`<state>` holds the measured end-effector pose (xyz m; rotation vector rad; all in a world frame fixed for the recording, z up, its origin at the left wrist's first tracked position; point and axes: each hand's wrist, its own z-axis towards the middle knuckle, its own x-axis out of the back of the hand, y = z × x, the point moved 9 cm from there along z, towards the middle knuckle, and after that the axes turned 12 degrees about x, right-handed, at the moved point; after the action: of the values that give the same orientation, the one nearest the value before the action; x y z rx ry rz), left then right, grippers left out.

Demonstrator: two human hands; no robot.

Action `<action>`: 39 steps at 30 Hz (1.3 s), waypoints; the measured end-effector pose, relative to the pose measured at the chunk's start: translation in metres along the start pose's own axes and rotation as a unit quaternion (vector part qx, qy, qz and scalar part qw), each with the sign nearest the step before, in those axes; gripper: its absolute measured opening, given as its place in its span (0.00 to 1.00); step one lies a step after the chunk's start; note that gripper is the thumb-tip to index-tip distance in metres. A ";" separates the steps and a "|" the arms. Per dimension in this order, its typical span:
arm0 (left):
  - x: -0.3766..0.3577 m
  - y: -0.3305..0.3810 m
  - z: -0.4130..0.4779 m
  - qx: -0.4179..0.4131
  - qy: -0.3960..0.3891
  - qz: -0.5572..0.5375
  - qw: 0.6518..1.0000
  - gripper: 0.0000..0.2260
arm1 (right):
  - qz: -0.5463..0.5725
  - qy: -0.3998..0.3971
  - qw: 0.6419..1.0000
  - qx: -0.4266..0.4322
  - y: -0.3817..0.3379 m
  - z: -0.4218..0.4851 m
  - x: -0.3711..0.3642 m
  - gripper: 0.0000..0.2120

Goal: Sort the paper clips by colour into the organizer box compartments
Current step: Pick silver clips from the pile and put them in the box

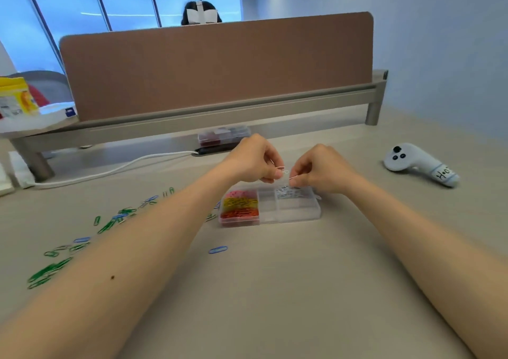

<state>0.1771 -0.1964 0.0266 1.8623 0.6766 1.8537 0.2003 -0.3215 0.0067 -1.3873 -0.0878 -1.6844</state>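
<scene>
A clear organizer box lies on the desk, with pink, yellow and red clips in its left compartments and white clips at its far right. Just above the box's far edge, my left hand pinches a white paper clip. Close beside it, my right hand pinches another white clip; the two clips touch between my fingertips. Several green and blue clips lie scattered on the desk to the left, partly hidden by my left forearm. One blue clip lies alone in front of the box.
A white hand controller lies at the right. A second organizer box sits under the brown divider panel, with a white cable running left. Behind the divider sits a person. A yellow packet stands far left.
</scene>
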 end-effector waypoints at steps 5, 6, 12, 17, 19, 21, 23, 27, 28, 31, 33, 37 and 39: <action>-0.013 0.000 0.014 -0.004 -0.009 0.056 0.998 0.07 | 0.010 -0.005 1.000 -0.010 0.007 -0.002 0.002 0.06; -0.014 -0.001 0.015 -0.007 -0.012 0.062 0.998 0.07 | 0.012 -0.005 1.000 -0.011 0.009 -0.003 0.002 0.05; -0.018 -0.003 0.019 -0.006 -0.043 0.064 0.997 0.04 | 0.018 0.010 1.000 -0.009 0.009 -0.004 0.005 0.05; -0.014 -0.006 0.014 -0.023 -0.032 0.066 0.997 0.04 | 0.031 0.035 0.999 -0.013 0.006 -0.004 0.007 0.02; -0.003 -0.010 0.008 -0.026 -0.018 0.059 0.998 0.03 | 0.037 0.043 0.998 -0.012 0.000 -0.003 0.009 0.07; 0.011 -0.020 -0.002 -0.022 -0.009 0.053 0.998 0.01 | 0.037 0.032 0.999 -0.002 -0.014 -0.001 0.006 0.11; 0.028 -0.033 -0.015 -0.014 0.003 0.050 0.999 0.02 | 0.038 0.017 0.999 0.019 -0.034 0.004 -0.001 0.12; 0.067 -0.073 -0.046 0.021 0.053 0.046 0.997 0.02 | 0.043 -0.045 0.995 0.073 -0.077 0.018 -0.029 0.07; 0.076 -0.086 -0.055 0.033 0.065 0.040 0.997 0.02 | 0.043 -0.070 0.993 0.087 -0.087 0.021 -0.039 0.04; 0.096 -0.126 -0.084 0.075 0.096 0.026 0.992 0.02 | 0.020 -0.136 0.981 0.137 -0.121 0.028 -0.071 0.02; 0.101 -0.147 -0.100 0.100 0.107 0.043 0.988 0.01 | 0.000 -0.152 0.976 0.157 -0.135 0.033 -0.088 0.02; 0.099 -0.178 -0.119 0.147 0.101 0.072 0.981 0.01 | -0.045 -0.182 0.965 0.182 -0.152 0.042 -0.115 0.04; 0.099 -0.184 -0.124 0.161 0.105 0.077 0.978 0.00 | -0.078 -0.194 0.959 0.189 -0.156 0.043 -0.120 0.05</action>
<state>0.0439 0.0045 -0.0056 1.9791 0.9805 2.1694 0.1202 -0.1368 -0.0013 -1.4197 -0.7213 -1.4008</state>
